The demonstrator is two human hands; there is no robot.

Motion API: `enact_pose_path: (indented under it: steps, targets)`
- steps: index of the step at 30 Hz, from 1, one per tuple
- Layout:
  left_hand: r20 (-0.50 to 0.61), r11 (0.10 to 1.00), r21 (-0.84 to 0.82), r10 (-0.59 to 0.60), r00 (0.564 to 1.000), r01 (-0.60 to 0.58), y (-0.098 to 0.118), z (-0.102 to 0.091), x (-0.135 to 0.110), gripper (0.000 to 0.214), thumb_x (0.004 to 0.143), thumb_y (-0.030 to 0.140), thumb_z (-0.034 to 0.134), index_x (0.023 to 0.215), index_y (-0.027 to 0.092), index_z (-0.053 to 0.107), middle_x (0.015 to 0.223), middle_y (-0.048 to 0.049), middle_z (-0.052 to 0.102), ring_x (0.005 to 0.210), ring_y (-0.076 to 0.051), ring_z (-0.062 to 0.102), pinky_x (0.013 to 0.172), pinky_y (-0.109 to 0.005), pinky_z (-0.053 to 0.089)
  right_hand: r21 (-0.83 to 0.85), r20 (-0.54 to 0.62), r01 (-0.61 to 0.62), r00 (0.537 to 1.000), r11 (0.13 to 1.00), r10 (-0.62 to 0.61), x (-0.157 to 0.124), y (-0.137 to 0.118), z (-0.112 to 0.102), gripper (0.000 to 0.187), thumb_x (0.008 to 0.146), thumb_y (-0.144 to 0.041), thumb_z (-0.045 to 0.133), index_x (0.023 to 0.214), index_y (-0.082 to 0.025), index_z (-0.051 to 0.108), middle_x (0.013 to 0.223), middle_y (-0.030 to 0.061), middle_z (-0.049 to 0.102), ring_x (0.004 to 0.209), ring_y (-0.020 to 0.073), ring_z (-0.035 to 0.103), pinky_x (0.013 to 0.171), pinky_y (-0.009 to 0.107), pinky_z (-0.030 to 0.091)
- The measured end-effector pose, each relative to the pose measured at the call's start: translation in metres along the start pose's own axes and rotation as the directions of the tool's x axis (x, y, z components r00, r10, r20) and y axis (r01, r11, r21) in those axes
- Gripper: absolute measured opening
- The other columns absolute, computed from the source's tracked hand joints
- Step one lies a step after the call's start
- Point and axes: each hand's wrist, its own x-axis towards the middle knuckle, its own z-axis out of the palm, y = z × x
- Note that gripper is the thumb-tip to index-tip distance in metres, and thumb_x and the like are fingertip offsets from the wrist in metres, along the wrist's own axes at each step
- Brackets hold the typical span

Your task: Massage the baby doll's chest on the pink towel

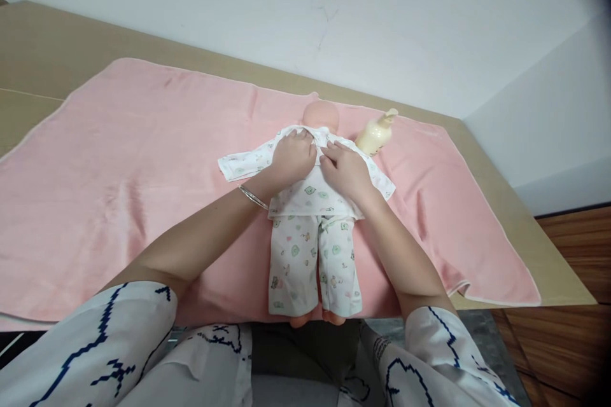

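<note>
A baby doll (321,116) lies lengthwise before me, its head at the far end and its feet at the table's near edge. It wears a white printed top (312,196) and matching pants (294,267). My left hand (294,154) rests on the upper left of the top, near the collar, fingers lying on the cloth. Across from it, my right hand (347,168) lies flat on the upper right of the top with its fingers a little apart. The doll's face is not visible. A silver bracelet (252,196) circles my left wrist.
Under the doll a pink blanket (119,159) covers much of the wooden table (539,254). A cream pump bottle (376,133) leans or lies just right of the doll's head. A white wall (229,6) stands behind, and brown wooden panelling (577,248) is at the right.
</note>
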Motion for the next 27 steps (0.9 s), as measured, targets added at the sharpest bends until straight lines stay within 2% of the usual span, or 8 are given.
enact_pose_path:
  steps: [4,9,13,16,19,21,23,27]
  targets:
    - [-0.02,0.991,0.116,0.077,0.997,-0.074,0.022,-0.001,-0.016,0.034,0.097,0.017,0.04,0.112,0.007,0.069,0.118,-0.0176,0.071,0.115,-0.031,0.063,0.099,-0.044,0.05,0.092,0.003,-0.025,1.0,0.995,0.025,0.014,0.026,0.005,0.047,0.1,-0.038,0.04,0.137,-0.021,0.063,0.153,0.0072,0.054,0.149,0.0253,0.042,0.125,0.048,0.034]
    - [-0.028,0.975,0.181,0.139,0.99,-0.132,0.038,-0.002,-0.03,0.034,0.094,0.013,0.042,0.105,0.002,0.073,0.109,-0.0226,0.072,0.111,-0.035,0.065,0.095,-0.047,0.049,-0.005,0.032,-0.012,0.999,1.0,0.012,0.024,0.042,0.013,0.057,0.1,-0.035,0.036,0.152,-0.012,0.044,0.162,0.0138,0.041,0.154,0.0287,0.033,0.127,0.055,0.024]
    - [-0.06,0.988,0.116,0.105,0.993,-0.098,0.025,-0.002,-0.021,0.034,0.094,0.017,0.042,0.104,0.007,0.073,0.113,-0.0183,0.073,0.114,-0.032,0.065,0.098,-0.046,0.049,-0.096,0.034,-0.027,0.999,0.995,0.03,0.012,0.021,0.011,0.056,0.1,-0.028,0.031,0.149,-0.007,0.047,0.158,0.018,0.045,0.151,0.033,0.038,0.125,0.057,0.029]
    - [-0.06,0.998,0.063,0.026,0.998,-0.022,0.012,0.0,-0.011,0.038,0.095,0.021,0.04,0.113,0.007,0.07,0.123,-0.0176,0.071,0.121,-0.031,0.062,0.102,-0.045,0.049,-0.174,-0.011,-0.029,1.0,0.984,0.028,-0.001,-0.003,0.01,0.051,0.097,-0.021,0.034,0.138,-0.004,0.058,0.148,0.0205,0.057,0.144,0.0349,0.047,0.121,0.053,0.037]
    - [-0.072,0.999,0.047,-0.003,0.997,0.007,0.005,0.008,-0.006,0.045,0.097,0.021,0.037,0.127,0.003,0.064,0.137,-0.0195,0.064,0.13,-0.032,0.057,0.109,-0.045,0.046,-0.226,-0.035,-0.011,0.999,0.974,0.004,-0.007,-0.015,0.011,0.044,0.095,-0.019,0.037,0.125,-0.005,0.066,0.14,0.0211,0.063,0.138,0.0355,0.053,0.119,0.05,0.039]
    - [-0.101,0.999,0.041,-0.001,0.995,0.005,0.005,0.014,-0.006,0.049,0.098,0.022,0.035,0.134,-0.001,0.058,0.143,-0.0225,0.059,0.136,-0.034,0.053,0.113,-0.047,0.042,-0.206,-0.031,-0.005,1.0,0.979,-0.001,-0.004,-0.012,0.011,0.043,0.096,-0.019,0.037,0.123,-0.009,0.068,0.14,0.0187,0.064,0.138,0.0336,0.053,0.119,0.048,0.039]
    - [-0.124,1.0,0.016,-0.002,0.992,0.004,0.005,0.02,-0.007,0.051,0.099,0.022,0.033,0.137,-0.003,0.056,0.145,-0.0244,0.057,0.139,-0.035,0.05,0.116,-0.049,0.04,-0.145,-0.017,-0.01,1.0,0.989,0.008,0.003,-0.002,0.011,0.045,0.098,-0.023,0.036,0.131,-0.012,0.065,0.146,0.0144,0.06,0.143,0.0312,0.049,0.121,0.048,0.037]
    - [-0.157,1.0,-0.024,-0.008,0.988,0.004,0.006,0.025,-0.009,0.05,0.099,0.025,0.034,0.137,0.001,0.056,0.146,-0.0237,0.057,0.14,-0.035,0.05,0.117,-0.052,0.038,-0.059,0.009,-0.093,0.996,0.994,0.094,0.015,0.018,0.014,0.057,0.101,-0.035,0.037,0.153,-0.012,0.044,0.161,0.0136,0.041,0.153,0.0327,0.033,0.126,0.057,0.023]
